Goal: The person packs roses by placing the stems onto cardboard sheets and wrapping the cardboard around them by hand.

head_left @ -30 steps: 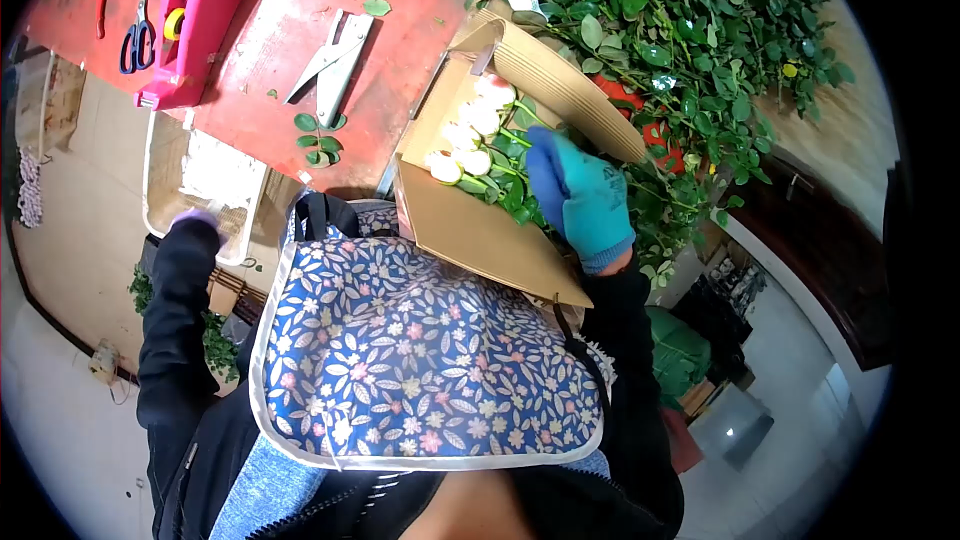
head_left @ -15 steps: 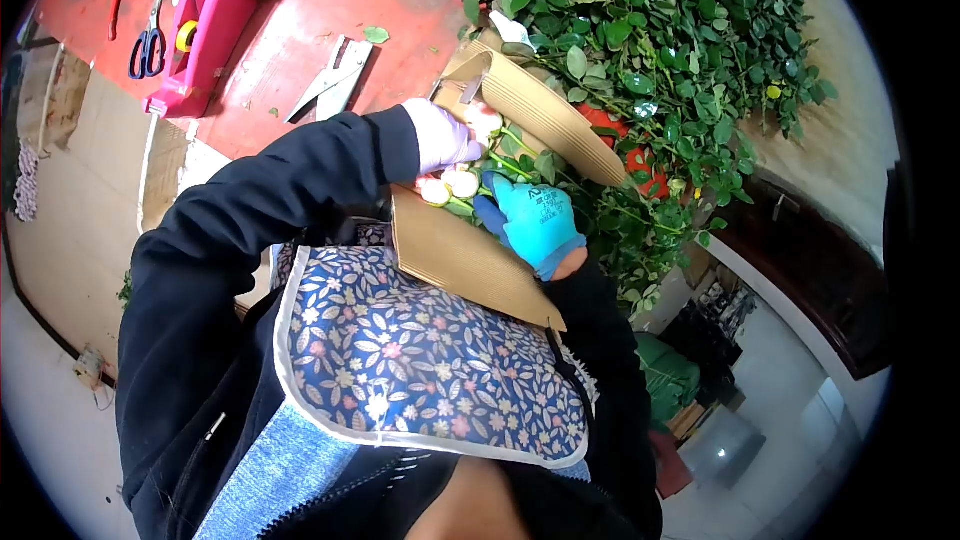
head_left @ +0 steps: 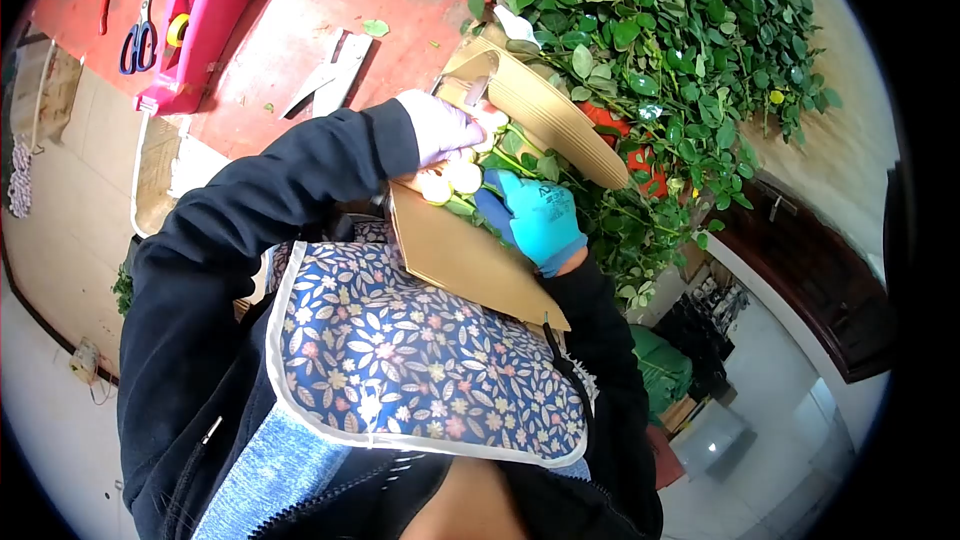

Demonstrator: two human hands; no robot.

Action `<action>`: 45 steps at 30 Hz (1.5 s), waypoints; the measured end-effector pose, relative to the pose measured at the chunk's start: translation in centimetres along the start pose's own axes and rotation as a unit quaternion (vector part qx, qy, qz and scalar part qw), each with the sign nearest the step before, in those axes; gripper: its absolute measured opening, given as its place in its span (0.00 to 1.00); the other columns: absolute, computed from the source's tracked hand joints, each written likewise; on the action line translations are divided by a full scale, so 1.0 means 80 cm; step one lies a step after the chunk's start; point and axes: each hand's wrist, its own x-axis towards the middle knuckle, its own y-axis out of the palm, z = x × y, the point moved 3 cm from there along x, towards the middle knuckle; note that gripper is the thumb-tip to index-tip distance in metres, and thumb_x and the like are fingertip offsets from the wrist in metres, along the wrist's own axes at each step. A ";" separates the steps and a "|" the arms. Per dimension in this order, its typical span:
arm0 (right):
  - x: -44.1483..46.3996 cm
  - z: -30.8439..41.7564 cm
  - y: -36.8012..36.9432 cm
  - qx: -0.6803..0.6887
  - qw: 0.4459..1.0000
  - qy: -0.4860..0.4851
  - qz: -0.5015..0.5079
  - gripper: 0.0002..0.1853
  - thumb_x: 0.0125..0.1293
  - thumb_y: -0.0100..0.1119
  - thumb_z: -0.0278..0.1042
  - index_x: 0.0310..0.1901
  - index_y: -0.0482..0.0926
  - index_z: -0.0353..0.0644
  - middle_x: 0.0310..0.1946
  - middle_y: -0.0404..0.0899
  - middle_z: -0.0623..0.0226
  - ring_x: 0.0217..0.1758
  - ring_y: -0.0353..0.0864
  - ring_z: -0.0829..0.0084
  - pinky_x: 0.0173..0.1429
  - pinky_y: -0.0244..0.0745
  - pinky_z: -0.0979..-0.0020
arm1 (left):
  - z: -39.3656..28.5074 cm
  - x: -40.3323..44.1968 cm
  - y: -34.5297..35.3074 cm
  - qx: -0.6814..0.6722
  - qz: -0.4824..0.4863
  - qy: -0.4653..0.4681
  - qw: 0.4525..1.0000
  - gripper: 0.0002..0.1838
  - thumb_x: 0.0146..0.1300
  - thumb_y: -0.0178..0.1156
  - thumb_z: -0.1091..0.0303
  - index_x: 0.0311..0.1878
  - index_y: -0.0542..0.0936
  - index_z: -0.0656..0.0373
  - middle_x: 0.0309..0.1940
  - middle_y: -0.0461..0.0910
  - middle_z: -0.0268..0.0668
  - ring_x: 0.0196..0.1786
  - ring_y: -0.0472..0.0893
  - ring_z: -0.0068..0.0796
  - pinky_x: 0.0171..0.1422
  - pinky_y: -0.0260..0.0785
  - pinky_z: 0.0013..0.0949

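Two gloved hands work inside an open, folded cardboard wrapper (head_left: 470, 265), seen from the head camera above. The left hand (head_left: 440, 132), in a pale lilac glove, comes in over the wrapper's left edge; its black-sleeved arm is bent at the elbow and sweeps up from the lower left. Its fingers point down and inward onto pale pink and cream roses (head_left: 463, 177), which lie at the left end of the wrapper's inside. The right hand (head_left: 540, 220), in a teal and blue glove, enters from the wrapper's lower right, knuckles upward, its fingers curled inward beside the green stems (head_left: 515, 162).

The left hand's fingertips are hidden among the blooms, so whether they are clamped on one cannot be told. The right glove's back hides its grip, so it is equally unclear whether it is closed on the stems. The left hand covers some of the roses, making them hard to count.

Left of the wrapper, a metal cutting tool (head_left: 340, 75) is partly covered by the left sleeve. Above and right of the wrapper, a heap of leafy stems (head_left: 660, 60) runs off the top edge. Something red (head_left: 650, 175) beneath the leaves cannot be made out.
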 end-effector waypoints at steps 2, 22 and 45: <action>0.001 0.005 -0.003 0.004 1.000 0.002 0.007 0.13 0.67 0.61 0.43 0.44 0.79 0.41 0.24 0.80 0.58 0.25 0.80 0.55 0.30 0.73 0.55 | 0.004 0.002 0.001 0.010 0.053 -0.020 0.998 0.12 0.65 0.53 0.65 0.51 0.78 0.48 0.30 0.83 0.34 0.33 0.84 0.39 0.35 0.75 0.40; -0.003 -0.004 0.018 0.026 0.994 0.046 0.099 0.11 0.67 0.60 0.43 0.43 0.82 0.46 0.31 0.83 0.54 0.33 0.83 0.51 0.38 0.77 0.55 | -0.038 -0.027 -0.040 -0.164 0.152 -0.048 0.973 0.11 0.61 0.60 0.66 0.47 0.83 0.51 0.41 0.84 0.38 0.43 0.84 0.42 0.45 0.76 0.40; 0.012 -0.015 0.035 0.034 0.999 0.038 0.014 0.11 0.66 0.63 0.41 0.32 0.76 0.45 0.25 0.79 0.58 0.29 0.81 0.52 0.33 0.73 0.55 | -0.045 -0.059 -0.029 -0.225 0.182 -0.039 0.956 0.13 0.60 0.63 0.73 0.49 0.83 0.52 0.54 0.84 0.37 0.56 0.84 0.37 0.60 0.76 0.34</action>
